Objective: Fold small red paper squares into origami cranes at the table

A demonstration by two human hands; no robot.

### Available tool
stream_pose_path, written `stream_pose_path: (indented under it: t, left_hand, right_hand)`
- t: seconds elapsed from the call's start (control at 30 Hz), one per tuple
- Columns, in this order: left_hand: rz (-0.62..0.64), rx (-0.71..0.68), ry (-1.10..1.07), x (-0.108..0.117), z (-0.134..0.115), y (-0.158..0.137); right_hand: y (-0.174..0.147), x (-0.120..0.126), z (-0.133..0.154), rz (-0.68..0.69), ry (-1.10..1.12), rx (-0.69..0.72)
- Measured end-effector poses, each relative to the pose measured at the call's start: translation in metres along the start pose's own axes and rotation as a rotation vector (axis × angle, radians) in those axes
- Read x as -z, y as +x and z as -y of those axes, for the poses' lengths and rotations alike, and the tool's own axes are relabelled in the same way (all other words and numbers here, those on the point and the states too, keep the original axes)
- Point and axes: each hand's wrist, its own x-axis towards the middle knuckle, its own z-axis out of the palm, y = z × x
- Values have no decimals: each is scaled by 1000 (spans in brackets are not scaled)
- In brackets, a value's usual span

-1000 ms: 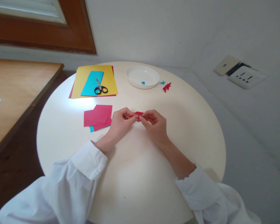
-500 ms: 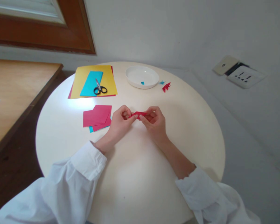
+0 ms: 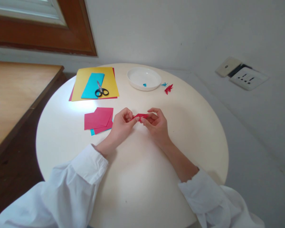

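Note:
A small piece of folded red paper [image 3: 141, 116] is held between both hands over the middle of the table. My left hand [image 3: 123, 121] pinches its left end with thumb and fingers. On the other end, my right hand [image 3: 157, 124] grips it with the thumb in front, its index finger lifted a little off the paper. The finer folds are too small to make out. Left of my left hand lie red paper squares [image 3: 97, 118], overlapping, with a blue sheet [image 3: 92, 132] peeking out beneath.
Scissors [image 3: 101, 90] rest on blue paper [image 3: 91, 87] and a yellow sheet [image 3: 79, 85] at the back left. A white dish [image 3: 144, 88] holds a tiny blue piece. Beside it are red folded paper figures [image 3: 168, 89] and a small blue one [image 3: 164, 84]. A wooden desk [image 3: 21, 85] stands left.
My right index finger has risen slightly away from the folded red paper. Both hands keep their hold in nearly the same place. The whole view has shifted very slightly.

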Motion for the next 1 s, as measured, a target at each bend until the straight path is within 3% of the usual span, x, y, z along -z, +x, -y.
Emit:
stream_pose_path:
  t: [0.4, 0.7, 1.0]
  left_hand:
    - [31, 2, -8, -1, -3, -1]
    - [139, 66, -25, -3, -7, -4]
    - [229, 113, -140, -2, -2, -1]
  right_hand:
    - [3, 3, 4, 25, 30, -76]
    - [-1, 2, 7, 114, -242, -39]
    - [0, 5, 7, 126, -145, -54]
